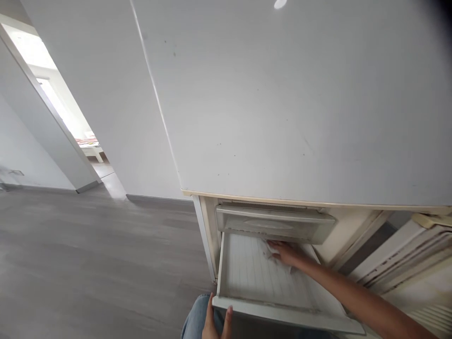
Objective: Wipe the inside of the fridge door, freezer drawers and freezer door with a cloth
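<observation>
A shallow white drawer point(254, 278) with a ribbed bottom is pulled out of a fridge-like compartment. My left hand point(216, 322) grips the near left corner of its front edge, thumb and finger to either side. Inside the drawer, my right hand point(284, 253) presses a crumpled white cloth or tissue point(267, 252) against the bottom, toward the back. The hand partly hides this wipe. Dark grime marks run along the drawer's front lip. Just above sits a second drawer point(275, 222) with a translucent front, pushed in.
A large white panel point(282, 103) with small dark specks fills the upper view. On the right, an opened door point(406, 249) shows a dirty seal. Grey wood-look floor point(88, 263) stretches left toward a bright doorway point(67, 94). My jeans-clad knee point(197, 315) is beside the drawer.
</observation>
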Demonstrator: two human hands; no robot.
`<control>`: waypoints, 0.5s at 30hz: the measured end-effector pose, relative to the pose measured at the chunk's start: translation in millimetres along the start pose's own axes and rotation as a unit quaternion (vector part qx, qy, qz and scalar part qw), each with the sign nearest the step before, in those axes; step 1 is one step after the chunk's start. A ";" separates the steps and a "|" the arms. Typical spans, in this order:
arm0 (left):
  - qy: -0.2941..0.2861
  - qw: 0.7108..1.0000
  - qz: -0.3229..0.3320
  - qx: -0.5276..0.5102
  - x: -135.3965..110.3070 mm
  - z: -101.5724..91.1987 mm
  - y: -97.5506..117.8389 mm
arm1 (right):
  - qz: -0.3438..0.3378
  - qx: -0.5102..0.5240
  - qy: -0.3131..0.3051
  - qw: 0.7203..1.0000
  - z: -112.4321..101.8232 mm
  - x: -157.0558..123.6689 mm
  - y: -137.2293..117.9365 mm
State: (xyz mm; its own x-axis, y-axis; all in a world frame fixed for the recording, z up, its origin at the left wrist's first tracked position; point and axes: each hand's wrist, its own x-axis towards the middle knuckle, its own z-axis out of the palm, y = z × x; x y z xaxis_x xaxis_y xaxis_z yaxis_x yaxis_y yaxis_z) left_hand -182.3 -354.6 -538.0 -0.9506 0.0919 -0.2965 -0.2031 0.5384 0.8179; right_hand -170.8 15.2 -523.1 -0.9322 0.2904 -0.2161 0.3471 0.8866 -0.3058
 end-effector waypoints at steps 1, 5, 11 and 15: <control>-0.007 1.000 -0.001 0.001 -0.4 -1.9 1.1 | 0.022 -0.013 0.010 1.000 -5.6 4.9 -0.4; -0.014 1.000 0.001 0.002 -2.8 -5.9 5.5 | 0.084 -0.034 0.018 0.996 -15.3 4.3 -6.5; -0.016 1.000 -0.018 0.010 -2.5 -2.7 6.6 | 0.104 -0.039 -0.056 0.992 -1.8 -40.4 -13.9; -0.019 1.000 0.006 0.002 -5.1 -4.3 8.7 | 0.101 -0.007 -0.156 0.983 -4.8 -66.3 -15.0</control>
State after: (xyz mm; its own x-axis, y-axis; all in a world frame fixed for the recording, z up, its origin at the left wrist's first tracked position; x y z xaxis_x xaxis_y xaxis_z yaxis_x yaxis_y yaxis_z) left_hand -180.2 -354.0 -527.3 -0.9431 0.1303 -0.3059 -0.1909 0.5411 0.8190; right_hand -114.7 -15.6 -499.7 -0.7666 0.3380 -0.5459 0.5181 0.8279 -0.2150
